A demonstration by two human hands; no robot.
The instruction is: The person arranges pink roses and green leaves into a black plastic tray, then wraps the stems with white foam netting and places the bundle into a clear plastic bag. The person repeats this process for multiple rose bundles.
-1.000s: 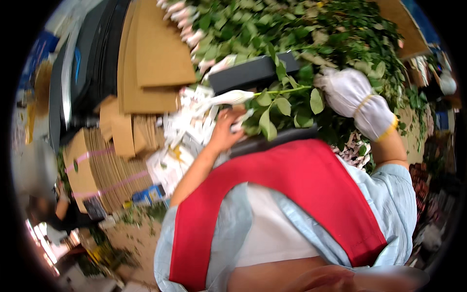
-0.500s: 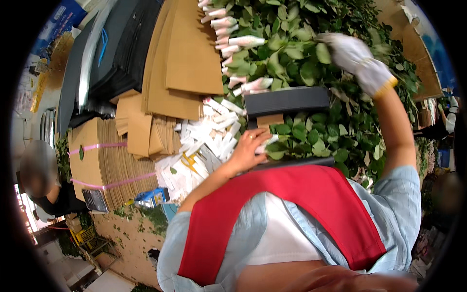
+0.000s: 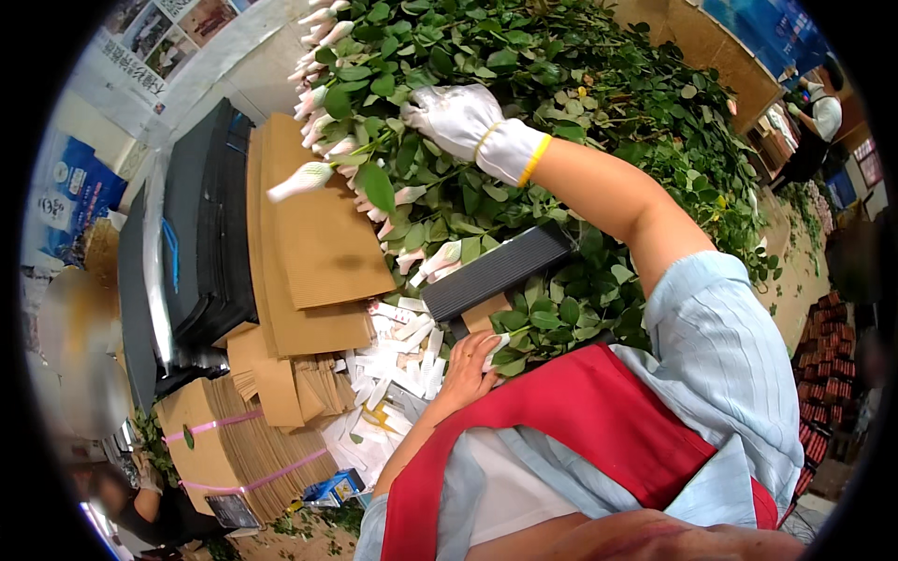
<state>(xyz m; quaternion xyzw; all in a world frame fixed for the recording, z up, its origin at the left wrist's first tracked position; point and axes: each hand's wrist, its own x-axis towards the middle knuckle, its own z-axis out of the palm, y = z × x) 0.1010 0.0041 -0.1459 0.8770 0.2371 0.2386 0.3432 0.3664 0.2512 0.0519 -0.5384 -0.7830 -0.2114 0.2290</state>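
Note:
My right hand (image 3: 460,116), in a white glove with a yellow cuff, reaches into a big heap of leafy rose stems (image 3: 580,103). It is closed around one stem whose white-netted bud (image 3: 301,180) sticks out to the left. My bare left hand (image 3: 468,366), with a ring on it, is lower down, its fingers curled on a small bunch of rose stems (image 3: 547,323) with a netted bud at its tip. A black ribbed board (image 3: 496,271) lies across the stems just above that hand. I wear a red apron over a light blue shirt.
Flat brown cardboard sheets (image 3: 313,243) and strapped cardboard bundles (image 3: 234,439) lie to the left, beside black crates (image 3: 201,243). Loose white net sleeves (image 3: 402,360) are scattered by my left hand. Other people stand at the far right (image 3: 823,103) and lower left (image 3: 140,500).
My right hand has moved left across the heap and now holds a stem with its bud out to the left. The left hand stays on its bunch.

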